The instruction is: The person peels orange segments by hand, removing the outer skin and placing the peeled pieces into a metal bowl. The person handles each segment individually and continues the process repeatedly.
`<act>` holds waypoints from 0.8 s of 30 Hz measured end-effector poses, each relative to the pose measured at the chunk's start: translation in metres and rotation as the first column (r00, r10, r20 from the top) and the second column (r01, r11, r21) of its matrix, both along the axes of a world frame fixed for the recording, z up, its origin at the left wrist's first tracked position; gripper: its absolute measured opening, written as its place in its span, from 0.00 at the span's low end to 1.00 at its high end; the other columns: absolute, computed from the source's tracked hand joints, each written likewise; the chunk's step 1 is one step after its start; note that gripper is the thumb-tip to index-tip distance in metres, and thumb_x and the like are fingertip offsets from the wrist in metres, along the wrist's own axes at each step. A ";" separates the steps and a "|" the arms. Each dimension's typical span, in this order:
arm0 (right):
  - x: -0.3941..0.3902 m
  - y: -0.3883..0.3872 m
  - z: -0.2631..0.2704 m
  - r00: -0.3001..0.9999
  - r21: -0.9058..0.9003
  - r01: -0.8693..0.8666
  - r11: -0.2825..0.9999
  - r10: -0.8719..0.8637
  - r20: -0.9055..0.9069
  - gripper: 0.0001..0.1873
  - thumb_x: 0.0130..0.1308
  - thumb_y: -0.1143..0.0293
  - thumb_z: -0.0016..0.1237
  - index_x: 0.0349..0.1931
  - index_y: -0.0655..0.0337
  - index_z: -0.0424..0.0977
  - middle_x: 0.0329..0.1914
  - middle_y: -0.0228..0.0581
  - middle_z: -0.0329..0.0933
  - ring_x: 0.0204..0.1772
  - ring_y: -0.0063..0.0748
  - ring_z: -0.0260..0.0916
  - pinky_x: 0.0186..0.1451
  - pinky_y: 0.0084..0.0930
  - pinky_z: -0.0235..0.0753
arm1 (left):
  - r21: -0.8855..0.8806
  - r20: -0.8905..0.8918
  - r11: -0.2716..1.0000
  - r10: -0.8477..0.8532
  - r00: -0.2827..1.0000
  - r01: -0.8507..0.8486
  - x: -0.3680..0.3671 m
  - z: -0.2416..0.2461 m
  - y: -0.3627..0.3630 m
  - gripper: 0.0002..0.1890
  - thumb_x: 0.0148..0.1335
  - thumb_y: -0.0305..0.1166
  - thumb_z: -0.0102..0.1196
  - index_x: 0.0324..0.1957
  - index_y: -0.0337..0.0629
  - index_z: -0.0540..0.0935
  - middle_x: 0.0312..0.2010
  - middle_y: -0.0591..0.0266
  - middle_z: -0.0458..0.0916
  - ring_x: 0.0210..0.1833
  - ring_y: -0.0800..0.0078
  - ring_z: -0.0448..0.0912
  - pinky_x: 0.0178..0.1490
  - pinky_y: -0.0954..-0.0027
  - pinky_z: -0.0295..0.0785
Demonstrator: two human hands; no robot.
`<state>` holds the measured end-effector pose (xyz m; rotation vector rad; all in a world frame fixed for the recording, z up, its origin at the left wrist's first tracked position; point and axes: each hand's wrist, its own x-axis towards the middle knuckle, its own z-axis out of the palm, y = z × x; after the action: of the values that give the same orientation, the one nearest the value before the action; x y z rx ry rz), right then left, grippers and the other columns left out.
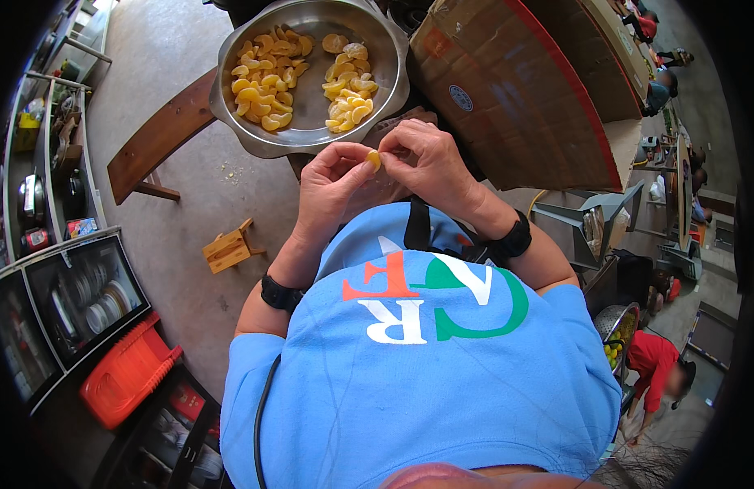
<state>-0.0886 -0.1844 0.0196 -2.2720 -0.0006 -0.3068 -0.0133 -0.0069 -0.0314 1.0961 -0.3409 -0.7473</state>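
Observation:
A peeled mandarin segment (373,160) is held between the thumb and index finger of my left hand (331,183). From the other side, the thumb and index finger of my right hand (432,162) pinch at its edge; whether they hold a strand of pith cannot be told. Just beyond my hands is a wide metal pan (313,139) with a scalloped rim. Inside it lie two separate piles of segments: a larger pile (264,79) on the left and a smaller pile (351,85) on the right. Some segments of the right pile look whiter with pith.
A large cardboard box (505,98) stands right of the pan. At left are a wooden bench (163,134), a small wooden stool (227,249), red plastic baskets (129,370) and shelving. A person in red (655,367) bends at the far right, near a metal colander (615,324) of fruit.

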 end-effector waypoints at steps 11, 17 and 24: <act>-0.003 0.003 -0.001 0.995 0.256 0.088 0.963 -0.072 -0.071 0.04 0.66 0.76 0.56 0.38 0.66 0.81 0.35 0.36 0.80 0.36 0.20 0.75 0.38 0.18 0.74 | -0.112 -0.234 0.994 -0.034 0.972 0.008 0.000 -0.001 0.001 0.10 0.66 0.26 0.63 0.48 0.37 0.82 0.40 0.63 0.85 0.38 0.80 0.81 0.43 0.79 0.75; -0.002 0.002 -0.002 0.999 0.128 0.046 0.991 -0.044 -0.017 0.04 0.65 0.75 0.58 0.38 0.65 0.82 0.35 0.37 0.80 0.36 0.26 0.75 0.40 0.22 0.75 | -0.046 -0.079 0.999 0.013 0.997 -0.016 0.001 -0.001 0.000 0.10 0.66 0.27 0.63 0.48 0.37 0.82 0.40 0.64 0.85 0.39 0.81 0.80 0.44 0.79 0.75; -0.001 0.001 -0.001 1.000 -0.002 0.017 1.000 -0.017 0.007 0.04 0.62 0.75 0.58 0.36 0.65 0.79 0.34 0.39 0.79 0.37 0.32 0.75 0.41 0.26 0.76 | 0.024 0.046 0.999 0.022 0.999 -0.024 -0.001 0.000 0.000 0.10 0.66 0.27 0.64 0.48 0.37 0.83 0.40 0.65 0.85 0.40 0.83 0.81 0.47 0.79 0.76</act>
<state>-0.0894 -0.1834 0.0188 -2.2740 0.0144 -0.3233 -0.0141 -0.0067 -0.0311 1.1399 -0.3579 -0.7086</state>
